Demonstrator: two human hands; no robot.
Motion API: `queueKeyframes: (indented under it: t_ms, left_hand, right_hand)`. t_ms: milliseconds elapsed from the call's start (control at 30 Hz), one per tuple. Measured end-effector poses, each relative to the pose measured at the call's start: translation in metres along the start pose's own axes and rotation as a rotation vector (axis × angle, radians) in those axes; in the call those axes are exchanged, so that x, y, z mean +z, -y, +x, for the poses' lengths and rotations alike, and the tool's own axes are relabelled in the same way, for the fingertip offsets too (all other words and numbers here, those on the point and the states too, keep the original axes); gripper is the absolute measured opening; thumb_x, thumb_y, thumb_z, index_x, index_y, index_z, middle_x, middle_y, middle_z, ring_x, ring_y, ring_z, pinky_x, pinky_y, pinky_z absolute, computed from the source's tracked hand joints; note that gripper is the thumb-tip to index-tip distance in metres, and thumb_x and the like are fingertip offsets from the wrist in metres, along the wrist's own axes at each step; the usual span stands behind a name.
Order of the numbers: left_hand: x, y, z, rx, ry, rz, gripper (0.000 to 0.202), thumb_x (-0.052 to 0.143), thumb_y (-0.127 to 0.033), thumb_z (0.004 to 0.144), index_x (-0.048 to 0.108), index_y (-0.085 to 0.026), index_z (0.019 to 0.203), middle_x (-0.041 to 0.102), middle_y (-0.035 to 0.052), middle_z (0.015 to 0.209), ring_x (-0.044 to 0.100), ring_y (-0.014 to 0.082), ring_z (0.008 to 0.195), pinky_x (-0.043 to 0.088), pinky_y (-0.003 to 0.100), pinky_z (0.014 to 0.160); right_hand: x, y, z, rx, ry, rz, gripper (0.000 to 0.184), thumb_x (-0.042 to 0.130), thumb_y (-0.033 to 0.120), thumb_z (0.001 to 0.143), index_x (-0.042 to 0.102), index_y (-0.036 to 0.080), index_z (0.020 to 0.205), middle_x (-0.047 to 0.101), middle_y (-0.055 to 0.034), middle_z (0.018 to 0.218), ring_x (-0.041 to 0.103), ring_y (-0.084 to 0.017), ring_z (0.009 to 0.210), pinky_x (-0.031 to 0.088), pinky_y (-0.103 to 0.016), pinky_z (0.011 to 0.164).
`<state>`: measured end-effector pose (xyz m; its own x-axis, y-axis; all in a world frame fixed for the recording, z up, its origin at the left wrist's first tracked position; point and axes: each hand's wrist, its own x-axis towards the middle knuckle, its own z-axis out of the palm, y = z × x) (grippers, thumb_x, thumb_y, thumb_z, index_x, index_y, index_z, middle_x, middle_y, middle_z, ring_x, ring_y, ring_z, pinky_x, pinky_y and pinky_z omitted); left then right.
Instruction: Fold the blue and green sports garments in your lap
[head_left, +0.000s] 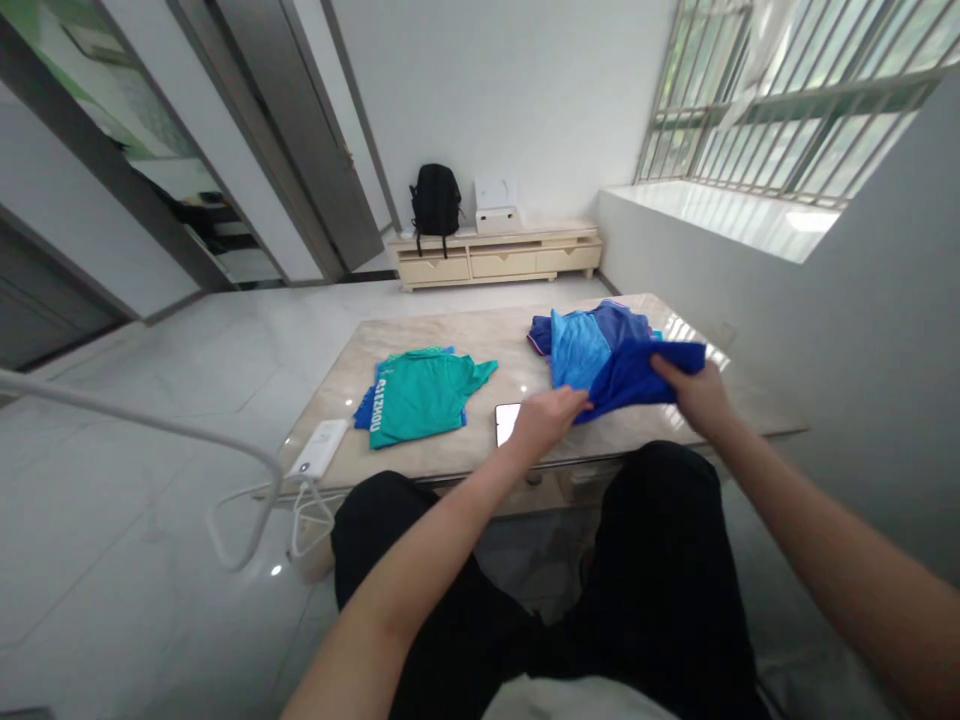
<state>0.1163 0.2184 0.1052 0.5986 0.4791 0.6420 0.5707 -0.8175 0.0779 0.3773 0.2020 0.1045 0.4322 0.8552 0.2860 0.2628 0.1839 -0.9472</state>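
A dark blue garment (637, 380) is stretched between my two hands above the right part of the table. My left hand (553, 415) pinches its left end, near a phone (505, 422) with a lit screen. Fingers of my right hand (688, 390) are closed on its right end. Just behind it lies a loose heap of clothes, with a light blue garment (576, 345) on top and a darker blue one (622, 325) beside it. To the left, a green shirt (420, 395) with white lettering rests on other blue clothing.
A white power strip (321, 448) with cables sits at the left corner of the marble-patterned table (495, 340). A white bent tube (150, 415) crosses the left side. Against the far wall stands a low cabinet (502, 262) bearing a black backpack (436, 200) and a white box (496, 193).
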Motion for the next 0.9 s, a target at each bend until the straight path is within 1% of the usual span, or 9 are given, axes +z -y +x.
queueKeyframes:
  t_ms: [67,133,267,333,400,567,667,767,900]
  left_hand:
    - [0.032,-0.018,-0.057,0.010,0.030,-0.037,0.023,0.060,-0.031,0.103,0.074,-0.017,0.091,0.070,0.0013,0.072,0.068,0.0150,0.063,0.045,0.023,0.055]
    - [0.045,-0.037,-0.103,-0.017,0.046,-0.116,0.027,0.055,-0.033,0.106,0.073,-0.017,0.095,0.070,0.0018,0.074,0.069,0.0153,0.064,0.045,0.024,0.056]
    - [0.032,-0.058,-0.148,-0.133,0.082,-0.286,0.032,0.049,-0.038,0.108,0.073,-0.017,0.112,0.073,0.0035,0.080,0.071,0.0166,0.069,0.050,0.025,0.062]
    - [0.021,-0.049,-0.141,-0.183,0.091,-0.371,0.032,0.051,-0.040,0.107,0.074,-0.019,0.117,0.077,0.0040,0.089,0.074,0.0171,0.077,0.054,0.025,0.071]
    - [0.014,-0.026,-0.112,-0.265,0.081,-0.441,0.029,0.054,-0.040,0.106,0.075,-0.022,0.117,0.080,0.0038,0.101,0.076,0.0180,0.090,0.056,0.025,0.082]
    - [0.004,0.060,0.022,-0.451,0.022,-0.241,0.026,0.058,-0.032,0.104,0.073,-0.023,0.123,0.077,0.0078,0.120,0.071,0.0242,0.111,0.053,0.034,0.099]
    - [0.006,0.078,0.070,-0.475,-0.059,0.004,0.041,0.061,-0.028,0.102,0.060,-0.011,0.140,0.067,0.0187,0.132,0.060,0.0286,0.125,0.045,0.041,0.109]
    - [0.025,0.054,0.047,-0.313,0.124,0.058,0.041,0.052,-0.026,0.105,0.054,-0.013,0.144,0.063,0.0174,0.134,0.056,0.0275,0.126,0.043,0.042,0.111]
    - [0.077,0.013,-0.038,-0.215,0.463,0.023,0.026,0.068,-0.028,0.096,0.069,-0.016,0.119,0.068,0.0122,0.118,0.063,0.0256,0.111,0.052,0.037,0.097]
  right_hand:
    - [0.001,-0.021,-0.039,0.096,0.029,-0.012,0.052,0.088,0.058,0.062,0.079,0.015,0.090,0.079,-0.0086,0.084,0.075,-0.033,0.085,0.064,-0.051,0.084]
    - [-0.002,-0.044,-0.082,0.160,0.052,-0.009,0.052,0.086,0.060,0.064,0.080,0.015,0.090,0.079,-0.0098,0.088,0.076,-0.032,0.083,0.064,-0.049,0.082]
    - [-0.020,-0.066,-0.140,0.231,0.103,-0.022,0.045,0.084,0.057,0.068,0.080,0.017,0.089,0.080,-0.0094,0.092,0.076,-0.030,0.084,0.064,-0.043,0.082]
    - [-0.025,-0.060,-0.134,0.247,0.139,-0.060,0.045,0.086,0.056,0.067,0.080,0.018,0.091,0.080,-0.0085,0.094,0.076,-0.031,0.086,0.063,-0.043,0.084]
    - [-0.019,-0.042,-0.101,0.218,0.134,-0.105,0.049,0.087,0.056,0.066,0.080,0.018,0.095,0.080,-0.0080,0.095,0.075,-0.032,0.090,0.062,-0.044,0.087]
    - [0.035,0.020,0.059,-0.026,0.104,-0.283,0.054,0.078,0.058,0.078,0.077,0.010,0.102,0.078,-0.0114,0.099,0.072,-0.027,0.094,0.058,-0.044,0.089]
    - [0.060,0.030,0.124,-0.078,0.092,-0.428,0.058,0.069,0.057,0.088,0.072,0.008,0.118,0.074,-0.0133,0.114,0.069,-0.023,0.102,0.053,-0.043,0.097]
    - [0.066,0.001,0.117,-0.069,0.038,-0.519,0.061,0.067,0.046,0.091,0.062,0.007,0.137,0.067,-0.0176,0.129,0.065,-0.026,0.112,0.049,-0.049,0.105]
    - [0.062,-0.077,0.033,-0.059,0.189,-0.671,0.042,0.070,0.032,0.085,0.074,0.010,0.120,0.067,-0.0194,0.122,0.066,-0.031,0.109,0.050,-0.051,0.103]
